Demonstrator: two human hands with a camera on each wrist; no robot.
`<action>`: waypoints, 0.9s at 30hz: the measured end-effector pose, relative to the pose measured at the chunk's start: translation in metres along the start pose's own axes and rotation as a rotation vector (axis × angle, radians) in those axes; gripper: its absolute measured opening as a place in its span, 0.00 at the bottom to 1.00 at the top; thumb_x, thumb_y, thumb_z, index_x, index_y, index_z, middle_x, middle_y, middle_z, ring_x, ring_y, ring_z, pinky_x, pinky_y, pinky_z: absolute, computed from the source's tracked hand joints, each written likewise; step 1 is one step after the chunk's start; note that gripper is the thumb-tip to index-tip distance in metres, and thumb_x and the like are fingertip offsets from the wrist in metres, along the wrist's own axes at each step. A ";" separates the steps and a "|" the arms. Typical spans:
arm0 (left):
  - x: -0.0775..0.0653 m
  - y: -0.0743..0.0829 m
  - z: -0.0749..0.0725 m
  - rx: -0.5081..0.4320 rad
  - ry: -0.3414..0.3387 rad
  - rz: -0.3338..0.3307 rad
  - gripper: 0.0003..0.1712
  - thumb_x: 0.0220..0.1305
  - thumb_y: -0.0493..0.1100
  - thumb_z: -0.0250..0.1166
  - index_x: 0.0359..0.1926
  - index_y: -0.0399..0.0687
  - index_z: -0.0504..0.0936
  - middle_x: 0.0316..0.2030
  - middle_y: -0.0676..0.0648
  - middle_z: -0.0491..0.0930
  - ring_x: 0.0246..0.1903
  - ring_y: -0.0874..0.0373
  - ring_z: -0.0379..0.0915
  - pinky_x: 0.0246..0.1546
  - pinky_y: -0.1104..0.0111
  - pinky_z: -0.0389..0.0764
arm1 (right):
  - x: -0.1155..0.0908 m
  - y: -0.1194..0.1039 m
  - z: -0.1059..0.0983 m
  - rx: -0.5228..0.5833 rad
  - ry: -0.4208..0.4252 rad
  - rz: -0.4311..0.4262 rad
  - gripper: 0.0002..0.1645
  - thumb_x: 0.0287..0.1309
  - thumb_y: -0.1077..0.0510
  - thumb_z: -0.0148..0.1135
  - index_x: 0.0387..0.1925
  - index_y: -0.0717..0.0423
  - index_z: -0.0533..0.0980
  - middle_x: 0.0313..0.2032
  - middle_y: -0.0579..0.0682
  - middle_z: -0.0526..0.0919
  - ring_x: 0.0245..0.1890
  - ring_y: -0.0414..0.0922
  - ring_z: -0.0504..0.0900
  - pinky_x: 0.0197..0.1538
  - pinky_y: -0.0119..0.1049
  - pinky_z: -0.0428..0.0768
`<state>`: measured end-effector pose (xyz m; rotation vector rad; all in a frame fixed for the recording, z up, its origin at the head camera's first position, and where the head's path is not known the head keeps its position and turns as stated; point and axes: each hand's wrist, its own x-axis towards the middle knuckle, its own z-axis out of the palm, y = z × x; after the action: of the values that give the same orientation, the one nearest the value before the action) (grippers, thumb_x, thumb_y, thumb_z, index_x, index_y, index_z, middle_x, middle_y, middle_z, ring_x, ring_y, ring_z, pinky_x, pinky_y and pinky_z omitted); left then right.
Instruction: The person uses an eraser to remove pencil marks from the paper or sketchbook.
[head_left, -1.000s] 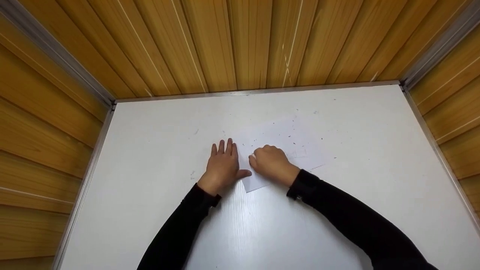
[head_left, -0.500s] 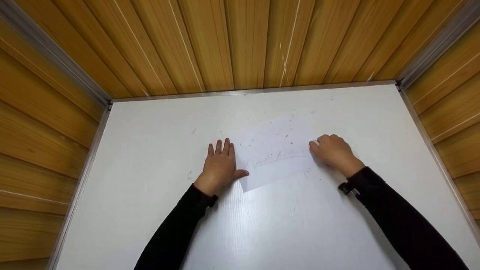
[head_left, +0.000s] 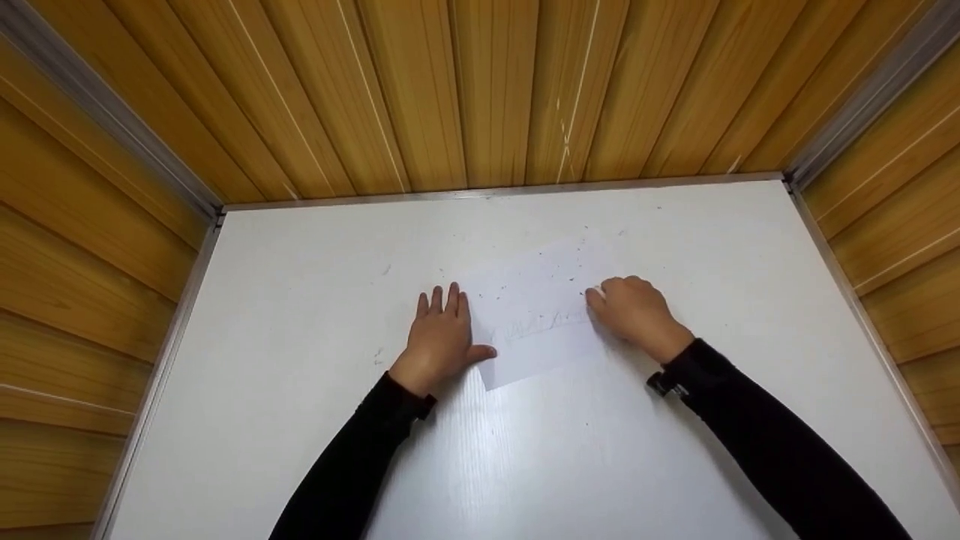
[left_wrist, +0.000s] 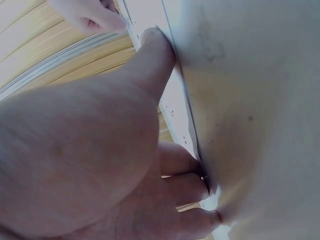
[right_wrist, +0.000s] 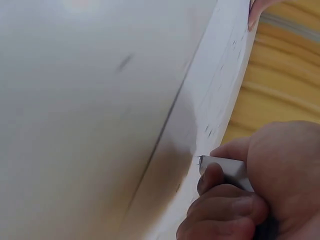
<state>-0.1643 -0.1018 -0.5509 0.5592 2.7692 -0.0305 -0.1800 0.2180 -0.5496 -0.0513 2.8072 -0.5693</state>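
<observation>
A white sheet of paper [head_left: 536,356] lies on the white table, with a band of faint pencil marks [head_left: 536,324] across it. My left hand [head_left: 439,336] lies flat at the paper's left edge, fingers straight and thumb on the sheet. Toward the paper's right side, my right hand [head_left: 636,311] grips a white block eraser [right_wrist: 227,168]. In the right wrist view the eraser's darkened end [right_wrist: 201,164] pokes out between thumb and fingers, close over the paper. The rest of it is hidden in the hand.
Dark eraser crumbs [head_left: 571,279] are scattered over the paper's upper part and the tabletop [head_left: 315,300] around it. Wood-patterned panels [head_left: 427,97] wall in the back and both sides, with metal rails along the table edges.
My right hand swept from the paper's left part out to its right edge, then came back slightly left. This uncovered the pencil marks. My left hand stayed in place.
</observation>
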 end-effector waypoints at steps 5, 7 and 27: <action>0.001 0.001 0.000 -0.014 0.001 0.005 0.69 0.69 0.80 0.64 0.85 0.29 0.57 0.86 0.30 0.55 0.87 0.31 0.51 0.87 0.40 0.55 | 0.009 -0.066 0.026 -0.015 -0.022 -0.118 0.31 0.84 0.44 0.50 0.48 0.67 0.87 0.45 0.66 0.90 0.48 0.63 0.88 0.57 0.60 0.86; 0.001 0.002 0.000 -0.027 0.008 0.009 0.69 0.68 0.80 0.65 0.85 0.29 0.57 0.86 0.30 0.55 0.87 0.31 0.51 0.87 0.40 0.55 | 0.011 -0.094 0.038 -0.045 -0.042 -0.170 0.29 0.83 0.45 0.51 0.41 0.63 0.88 0.41 0.63 0.90 0.44 0.61 0.88 0.53 0.59 0.88; 0.000 -0.002 0.002 -0.015 -0.001 0.005 0.70 0.69 0.80 0.64 0.86 0.29 0.55 0.87 0.30 0.54 0.87 0.31 0.50 0.86 0.37 0.56 | 0.021 0.007 0.002 0.013 -0.032 0.028 0.34 0.84 0.44 0.47 0.57 0.72 0.84 0.55 0.73 0.87 0.57 0.70 0.85 0.62 0.66 0.83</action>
<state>-0.1648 -0.1037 -0.5531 0.5622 2.7650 -0.0085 -0.1996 0.2213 -0.5597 -0.0183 2.7688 -0.5755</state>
